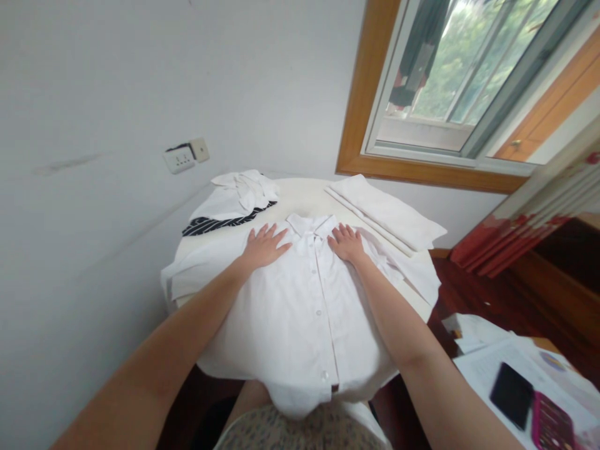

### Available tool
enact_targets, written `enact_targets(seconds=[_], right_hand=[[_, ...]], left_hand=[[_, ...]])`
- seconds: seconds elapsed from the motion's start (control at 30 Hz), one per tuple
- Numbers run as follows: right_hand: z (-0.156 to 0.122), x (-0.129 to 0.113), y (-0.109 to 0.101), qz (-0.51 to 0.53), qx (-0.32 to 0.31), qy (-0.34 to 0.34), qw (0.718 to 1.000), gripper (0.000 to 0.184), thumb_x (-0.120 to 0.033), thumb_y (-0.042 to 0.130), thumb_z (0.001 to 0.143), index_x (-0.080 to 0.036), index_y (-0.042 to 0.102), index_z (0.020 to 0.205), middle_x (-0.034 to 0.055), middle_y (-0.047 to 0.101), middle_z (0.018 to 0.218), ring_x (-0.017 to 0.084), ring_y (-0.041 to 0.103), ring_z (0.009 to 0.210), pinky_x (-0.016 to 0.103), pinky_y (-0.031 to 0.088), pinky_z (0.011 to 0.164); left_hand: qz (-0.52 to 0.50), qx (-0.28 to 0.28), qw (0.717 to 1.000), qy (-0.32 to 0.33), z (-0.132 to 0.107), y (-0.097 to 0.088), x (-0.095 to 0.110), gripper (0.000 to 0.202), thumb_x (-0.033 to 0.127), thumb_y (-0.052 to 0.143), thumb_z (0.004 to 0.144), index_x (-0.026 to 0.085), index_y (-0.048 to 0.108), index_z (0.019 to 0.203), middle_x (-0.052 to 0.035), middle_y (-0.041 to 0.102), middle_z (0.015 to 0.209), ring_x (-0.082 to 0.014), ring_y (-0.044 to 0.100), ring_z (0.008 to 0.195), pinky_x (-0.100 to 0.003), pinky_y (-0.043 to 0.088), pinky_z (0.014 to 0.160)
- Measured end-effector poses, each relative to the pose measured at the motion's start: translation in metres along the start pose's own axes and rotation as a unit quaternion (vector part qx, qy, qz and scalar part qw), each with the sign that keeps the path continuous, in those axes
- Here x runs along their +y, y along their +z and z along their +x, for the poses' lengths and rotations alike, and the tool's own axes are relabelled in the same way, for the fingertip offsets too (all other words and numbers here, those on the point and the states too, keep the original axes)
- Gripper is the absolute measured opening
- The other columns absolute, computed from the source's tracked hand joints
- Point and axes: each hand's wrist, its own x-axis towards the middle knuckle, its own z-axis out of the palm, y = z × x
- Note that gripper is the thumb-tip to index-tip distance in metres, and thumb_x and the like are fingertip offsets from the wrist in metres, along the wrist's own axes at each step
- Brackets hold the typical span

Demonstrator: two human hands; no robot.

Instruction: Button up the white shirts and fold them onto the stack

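A white button-up shirt (pixel 290 312) lies front side up on a round white table (pixel 300 190), its collar toward the wall and its hem hanging over the near edge. Flat on the shirt's left shoulder area in the picture rests my left hand (pixel 265 245), fingers spread. My right hand (pixel 345 242) lies on the other shoulder beside the collar, its fingers also stretched out. Neither hand grips the cloth. The sleeves reach out to both sides of the table.
Folded white cloth (pixel 384 209) lies at the table's back right. Another white garment (pixel 239 195) sits over black striped fabric (pixel 225 222) at the back left. A phone (pixel 512 395) and a pink-edged device (pixel 553 422) lie on papers at lower right. Wall and window stand behind.
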Motion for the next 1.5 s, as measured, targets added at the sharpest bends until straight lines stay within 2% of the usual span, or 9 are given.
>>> enact_targets(seconds=[0.17, 0.3, 0.4, 0.57, 0.77, 0.93, 1.13, 1.3, 1.5], right_hand=[[0.002, 0.005, 0.006, 0.012, 0.049, -0.006, 0.999, 0.060, -0.045, 0.026, 0.101, -0.016, 0.033, 0.153, 0.0086, 0.030, 0.161, 0.026, 0.022, 0.150, 0.051, 0.017, 0.121], [0.003, 0.006, 0.005, 0.017, 0.085, -0.007, 0.996, 0.051, -0.033, 0.031, 0.099, -0.014, 0.042, 0.146, 0.0135, 0.045, 0.151, 0.026, 0.037, 0.142, 0.045, 0.025, 0.118], [0.002, 0.008, 0.000, 0.038, 0.112, 0.004, 0.993, 0.048, -0.028, 0.032, 0.098, -0.012, 0.047, 0.140, 0.0162, 0.054, 0.141, 0.025, 0.049, 0.130, 0.038, 0.034, 0.112], [0.010, 0.005, -0.014, 0.059, 0.174, -0.036, 0.982, 0.045, -0.022, 0.033, 0.097, -0.014, 0.053, 0.137, 0.0118, 0.055, 0.140, 0.020, 0.049, 0.129, 0.030, 0.036, 0.110], [0.042, -0.014, -0.027, -0.018, 0.070, -0.156, 0.985, 0.044, -0.020, 0.042, 0.095, -0.028, 0.057, 0.136, 0.0011, 0.046, 0.151, 0.023, 0.027, 0.146, 0.042, 0.029, 0.116], [0.053, -0.020, -0.033, -0.056, 0.073, -0.169, 0.981, 0.025, -0.023, 0.052, 0.092, -0.024, 0.071, 0.108, 0.0059, 0.059, 0.134, 0.026, 0.034, 0.139, 0.043, 0.029, 0.112], [0.051, -0.023, -0.025, -0.036, 0.205, -0.076, 0.975, 0.029, -0.025, 0.041, 0.098, -0.018, 0.067, 0.108, 0.0137, 0.060, 0.119, 0.027, 0.046, 0.116, 0.039, 0.036, 0.094], [0.051, -0.022, -0.007, -0.029, 0.169, -0.071, 0.983, 0.028, -0.025, 0.041, 0.098, -0.019, 0.068, 0.107, 0.0127, 0.060, 0.117, 0.027, 0.046, 0.114, 0.037, 0.037, 0.090], [0.051, -0.019, -0.004, -0.011, 0.168, -0.061, 0.984, 0.027, -0.026, 0.042, 0.099, -0.020, 0.066, 0.109, 0.0121, 0.059, 0.119, 0.026, 0.046, 0.114, 0.036, 0.038, 0.089]], left_hand=[[0.021, 0.048, 0.998, 0.019, 0.005, -0.011, 0.006, 0.057, 0.049, 0.033, 0.098, 0.022, 0.045, 0.147, -0.0135, 0.038, 0.156, -0.0334, 0.028, 0.146, -0.060, 0.018, 0.117], [-0.024, 0.148, 0.987, 0.057, 0.033, -0.034, 0.023, 0.044, 0.035, 0.035, 0.098, 0.018, 0.060, 0.131, -0.0127, 0.057, 0.139, -0.0272, 0.047, 0.131, -0.047, 0.033, 0.113], [-0.065, 0.163, 0.978, 0.109, 0.058, -0.043, 0.037, 0.038, 0.031, 0.039, 0.096, 0.018, 0.067, 0.119, -0.0102, 0.065, 0.125, -0.0245, 0.053, 0.121, -0.042, 0.039, 0.107], [-0.076, 0.165, 0.971, 0.156, 0.076, -0.021, 0.034, 0.038, 0.027, 0.037, 0.096, 0.019, 0.069, 0.115, -0.0088, 0.065, 0.123, -0.0238, 0.050, 0.124, -0.042, 0.037, 0.111], [-0.059, 0.153, 0.977, 0.134, 0.076, 0.006, 0.016, 0.037, 0.032, 0.037, 0.097, 0.021, 0.066, 0.120, -0.0080, 0.059, 0.135, -0.0252, 0.041, 0.135, -0.045, 0.029, 0.117], [-0.050, 0.175, 0.978, 0.106, 0.078, 0.002, 0.025, 0.029, 0.028, 0.045, 0.094, 0.020, 0.067, 0.110, -0.0106, 0.061, 0.128, -0.0267, 0.044, 0.130, -0.045, 0.032, 0.114], [-0.053, 0.209, 0.976, 0.043, 0.072, -0.003, 0.040, 0.026, 0.026, 0.047, 0.093, 0.020, 0.065, 0.111, -0.0138, 0.060, 0.124, -0.0295, 0.046, 0.125, -0.047, 0.035, 0.109], [-0.075, 0.195, 0.974, 0.084, 0.067, -0.005, 0.042, 0.032, 0.022, 0.048, 0.091, 0.021, 0.062, 0.120, -0.0106, 0.057, 0.134, -0.0267, 0.045, 0.128, -0.044, 0.035, 0.111], [-0.059, 0.101, 0.977, 0.176, 0.068, 0.016, 0.037, 0.046, 0.032, 0.034, 0.099, 0.020, 0.052, 0.139, -0.0073, 0.052, 0.147, -0.0231, 0.041, 0.139, -0.042, 0.027, 0.119]])
